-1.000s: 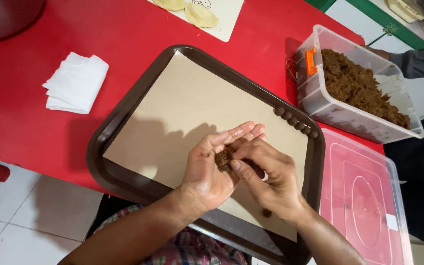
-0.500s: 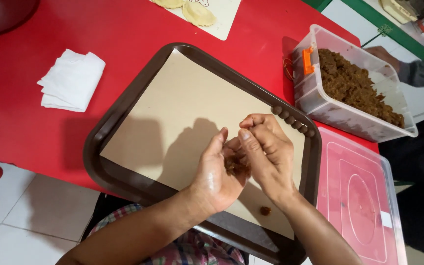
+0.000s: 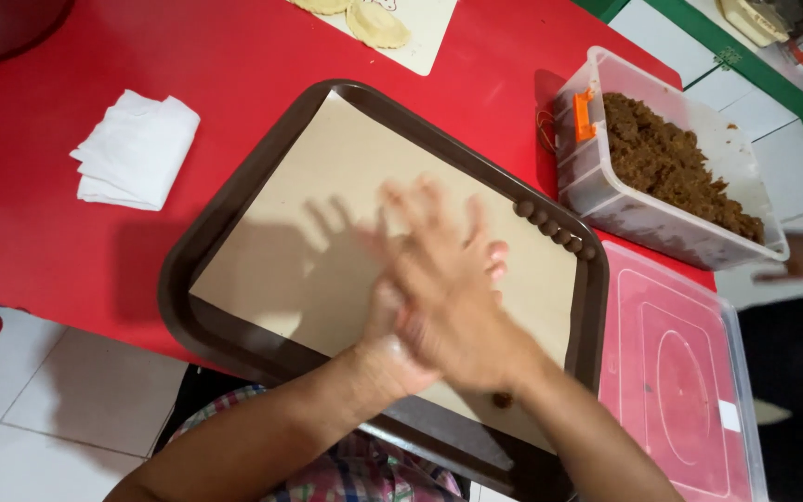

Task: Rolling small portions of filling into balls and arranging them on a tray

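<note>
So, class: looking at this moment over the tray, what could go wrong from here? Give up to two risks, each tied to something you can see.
1. The right hand lies over the left hand, palms pressed and blurred with motion above the brown tray; anything rolled between them is hidden and could slip out.
2. A row of small brown balls sits tight against the tray's far rim, and one loose ball lies near the wrist; a sweeping hand might knock them off.

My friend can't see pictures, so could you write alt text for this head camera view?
A person's right hand lies flat on the left hand, palms pressed together and motion-blurred, above a brown tray lined with paper. A row of small brown balls sits at the tray's far edge, beside a clear tub of brown filling.
</note>
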